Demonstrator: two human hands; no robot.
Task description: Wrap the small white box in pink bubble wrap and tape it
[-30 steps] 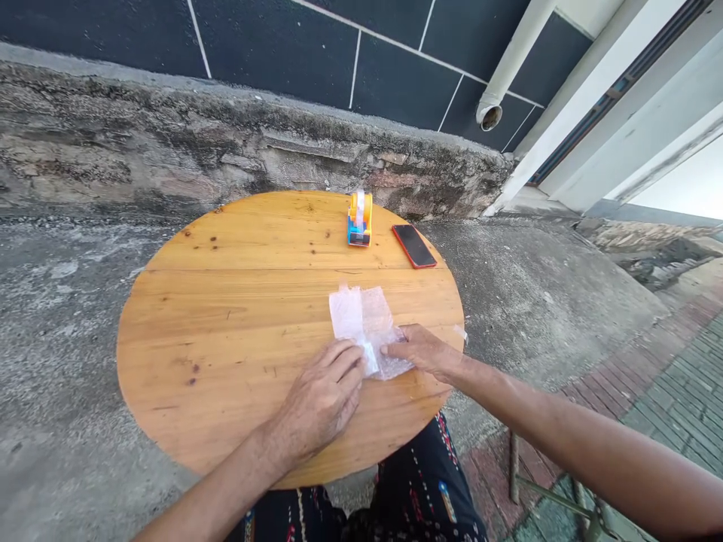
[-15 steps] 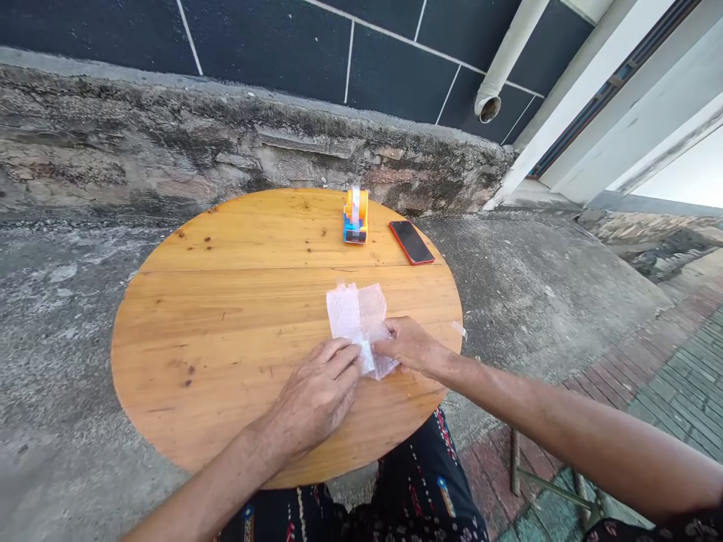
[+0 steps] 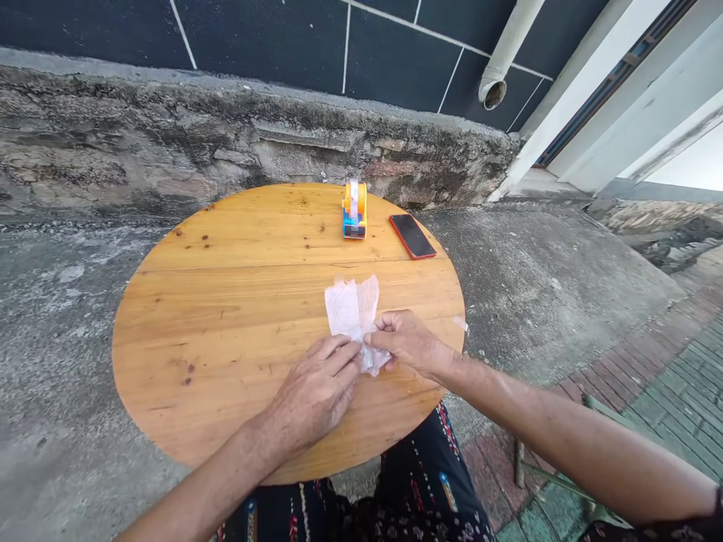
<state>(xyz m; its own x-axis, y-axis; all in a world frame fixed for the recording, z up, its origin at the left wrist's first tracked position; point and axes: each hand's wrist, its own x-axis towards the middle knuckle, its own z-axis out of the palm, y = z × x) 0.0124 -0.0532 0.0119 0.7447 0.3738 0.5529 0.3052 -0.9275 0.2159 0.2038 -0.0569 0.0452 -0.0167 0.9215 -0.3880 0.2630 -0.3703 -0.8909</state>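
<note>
A sheet of pinkish bubble wrap [image 3: 344, 307] lies on the round wooden table [image 3: 226, 324], its near part bunched between both hands. My left hand [image 3: 324, 380] presses on the wrap's lower left side with its fingertips, the fingers held together and curved. From the right, my right hand [image 3: 410, 340] pinches the wrap's right edge, drawn in toward the middle. Something pale shows inside the fold under the fingers; I cannot make out what it is.
A yellow and blue tape dispenser [image 3: 354, 211] stands at the table's far side. Beside it lies a phone [image 3: 413, 236] with a red case. A bit of clear tape [image 3: 461, 324] hangs off the right table edge. A stone ledge [image 3: 186, 154] runs behind the table.
My right hand has moved slightly left and folded the right side of the bubble wrap inward. My left hand stays in nearly the same place. The camera has shifted a little.
</note>
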